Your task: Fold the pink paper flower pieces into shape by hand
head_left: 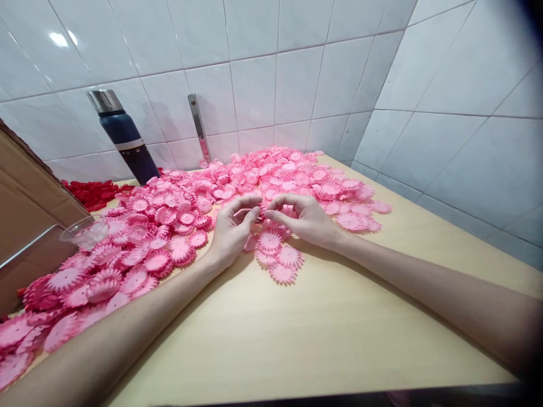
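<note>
- The fingers are curled in and narrow: on the left hand and the right hand, each thumb bends toward its forefinger, and the two sets of tips nearly meet. Whether something small is pinched there, one cannot tell.
- Just below the fingertips, a few pink discs lie overlapping, each with a notched edge; the uppermost ones show a tiny dark spot at the centre.
- The discs look thin and likely to crease, so a light pinch near the centre should spare the notches better than a grip on the rim.
- Both forearms reach in low over the table, which should help keep fine finger work steady.
- Beyond the hands and to their left spreads the heap, many discs overlapping; parting them one by one would probably call for a fingertip slid under an edge.
- Farther left are a clear cup among the discs, a box, red pieces and a bottle.
- Behind, a metal strip stands against the tiled wall.
</note>
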A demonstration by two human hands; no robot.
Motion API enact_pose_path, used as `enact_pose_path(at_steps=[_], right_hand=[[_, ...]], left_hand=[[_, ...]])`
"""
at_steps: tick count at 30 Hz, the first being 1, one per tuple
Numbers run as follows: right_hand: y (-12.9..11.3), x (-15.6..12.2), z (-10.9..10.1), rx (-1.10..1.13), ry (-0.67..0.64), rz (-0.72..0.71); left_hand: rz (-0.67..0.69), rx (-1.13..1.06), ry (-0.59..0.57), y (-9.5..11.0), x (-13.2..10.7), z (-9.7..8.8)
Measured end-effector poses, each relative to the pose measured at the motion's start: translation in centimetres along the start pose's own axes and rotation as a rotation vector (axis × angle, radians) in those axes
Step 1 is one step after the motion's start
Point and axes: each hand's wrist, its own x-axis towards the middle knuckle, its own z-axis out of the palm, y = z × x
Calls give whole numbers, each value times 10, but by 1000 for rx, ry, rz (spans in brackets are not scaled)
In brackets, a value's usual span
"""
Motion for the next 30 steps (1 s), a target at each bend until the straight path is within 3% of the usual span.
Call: enact_pose_path(at_steps=[5,9,15,19,26,30], right_hand=[[2,2,-2,10,-18,-16],[4,2,-3,6,65,20],[8,2,-2,77,110,50],[12,4,-1,188,106,-21],[3,2,-2,-28,120,-33],[6,3,-2,-63,237,-60]], left_hand=[[5,-15,-5,-1,0,0],[26,19,32,-3,2,-2],[-79,39,19,-2,2,-2],[6,113,13,1,0,0],[71,106,25,0,0,-1],[62,113,-17,0,0,0]])
